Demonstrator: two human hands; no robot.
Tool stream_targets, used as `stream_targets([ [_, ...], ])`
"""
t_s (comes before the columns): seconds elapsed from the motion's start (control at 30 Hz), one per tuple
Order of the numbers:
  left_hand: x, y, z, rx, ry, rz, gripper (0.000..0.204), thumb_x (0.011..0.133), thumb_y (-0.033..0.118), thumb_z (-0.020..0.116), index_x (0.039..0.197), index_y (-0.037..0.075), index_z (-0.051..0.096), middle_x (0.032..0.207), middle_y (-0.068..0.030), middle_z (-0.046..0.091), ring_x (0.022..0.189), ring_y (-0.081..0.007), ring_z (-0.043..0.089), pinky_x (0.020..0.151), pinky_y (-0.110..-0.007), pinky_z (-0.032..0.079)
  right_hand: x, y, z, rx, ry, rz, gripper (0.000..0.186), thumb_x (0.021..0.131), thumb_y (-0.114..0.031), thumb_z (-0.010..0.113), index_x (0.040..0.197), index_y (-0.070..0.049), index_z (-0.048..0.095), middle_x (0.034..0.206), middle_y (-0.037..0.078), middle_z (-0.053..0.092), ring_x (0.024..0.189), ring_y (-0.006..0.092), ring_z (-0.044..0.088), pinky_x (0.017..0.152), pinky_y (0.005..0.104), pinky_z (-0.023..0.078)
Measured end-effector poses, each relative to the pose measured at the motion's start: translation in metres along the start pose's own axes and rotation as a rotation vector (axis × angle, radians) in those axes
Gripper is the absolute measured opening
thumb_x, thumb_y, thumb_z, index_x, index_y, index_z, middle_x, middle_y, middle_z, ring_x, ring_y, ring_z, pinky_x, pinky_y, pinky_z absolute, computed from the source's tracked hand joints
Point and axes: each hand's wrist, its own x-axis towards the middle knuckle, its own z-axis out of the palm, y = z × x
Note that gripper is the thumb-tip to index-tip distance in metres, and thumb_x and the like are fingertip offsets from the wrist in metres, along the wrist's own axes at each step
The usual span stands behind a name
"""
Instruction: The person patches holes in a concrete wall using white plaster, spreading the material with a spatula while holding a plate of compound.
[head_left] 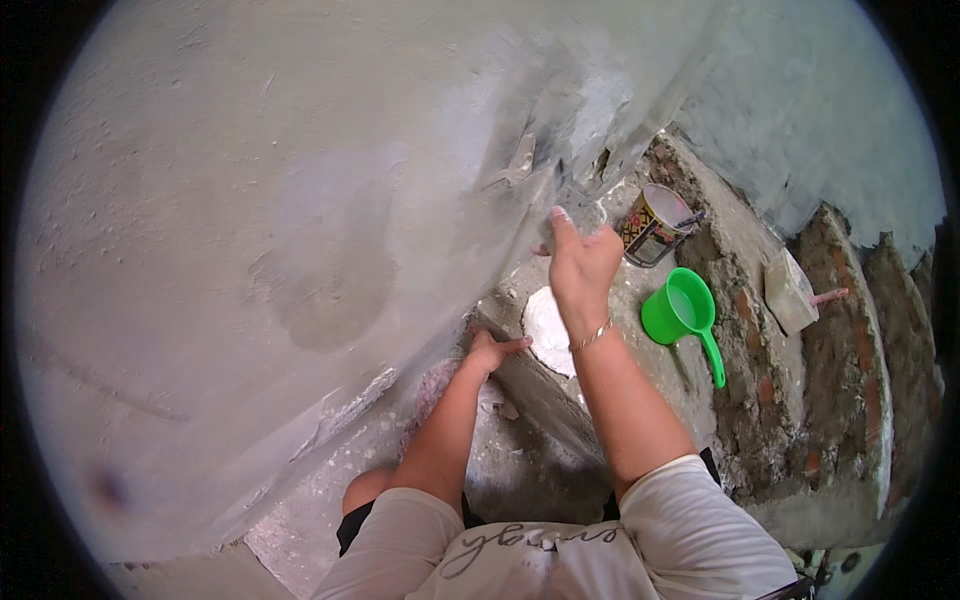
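My right hand [585, 268] is closed near the wall's lower edge, its thumb pointing toward the wall. Greyish, blurred shapes lie just past its fingers, and I cannot make out what it grips. Lower and to the left, my left hand [488, 350] rests at the edge of the concrete step, one digit stretched out toward a round patch of white paste [546, 328]. My right forearm covers part of that paste. The grey plastered wall [330, 200] has darker, damp-looking patches and a rough, broken strip near the right hand.
A patterned tin can [648, 232] with a dark handle leaning in it stands beyond my right hand. Close by is a green dipper [680, 305] holding liquid. A pale block-like brush with a pink handle [795, 292] lies on rough brick steps [845, 350] rising to the right.
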Motion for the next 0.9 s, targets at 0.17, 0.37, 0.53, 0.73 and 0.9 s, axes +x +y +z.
stream_targets([
  [0.17,-0.017,0.016,-0.014,0.096,0.063,0.026,0.115,0.053,0.05,0.087,0.129,-0.02,0.036,0.131,-0.031,0.046,0.124,-0.0362,0.046,0.104,-0.037,0.038,-0.034,-0.053,0.007,0.379,-0.053,-0.137,0.017,0.091,-0.006,0.059,0.104,0.004,0.061,0.09,0.007,0.064,0.079,0.0144,0.062,0.069,0.0318,0.056],
  [0.37,-0.01,0.012,-0.001,-0.024,-0.028,0.068,0.111,0.052,0.048,0.088,0.127,-0.019,0.04,0.131,-0.0297,0.047,0.123,-0.0344,0.048,0.103,-0.036,0.039,-0.012,-0.002,0.027,-0.581,0.062,-0.775,0.049,0.078,0.003,0.057,0.126,0.008,0.045,0.114,0.024,0.049,0.106,0.0364,0.049,0.094,0.0427,0.04],
  [0.53,0.044,-0.033,-0.011,-0.011,0.014,0.397,0.109,0.052,0.047,0.088,0.126,-0.018,0.041,0.131,-0.0291,0.047,0.122,-0.0334,0.048,0.103,-0.035,0.039,-0.05,0.064,0.047,-0.734,-0.218,-0.49,0.069,0.068,0.004,0.056,0.134,0.008,0.037,0.12,0.03,0.043,0.112,0.0453,0.041,0.098,0.0466,0.036],
  [0.73,0.034,-0.04,-0.004,-0.038,0.048,0.164,0.107,0.052,0.046,0.088,0.126,-0.017,0.042,0.131,-0.0284,0.048,0.122,-0.0321,0.049,0.103,-0.035,0.039,-0.055,0.07,-0.016,-0.607,-0.174,-0.569,0.047,0.071,0.01,0.052,0.116,-0.001,0.06,0.088,0.015,0.053,0.082,0.033,0.053,0.076,0.0388,0.046],
  [0.9,-0.008,0.002,-0.013,-0.045,0.016,0.035,0.118,0.055,0.045,0.087,0.134,-0.018,0.026,0.136,-0.0283,0.041,0.122,-0.0331,0.048,0.103,-0.034,0.038,0.03,-0.007,-0.025,-0.372,0.013,-0.756,0.048,0.074,0.006,0.056,0.12,-0.004,0.06,0.1,0.019,0.061,0.094,0.036,0.057,0.086,0.0386,0.045],
])
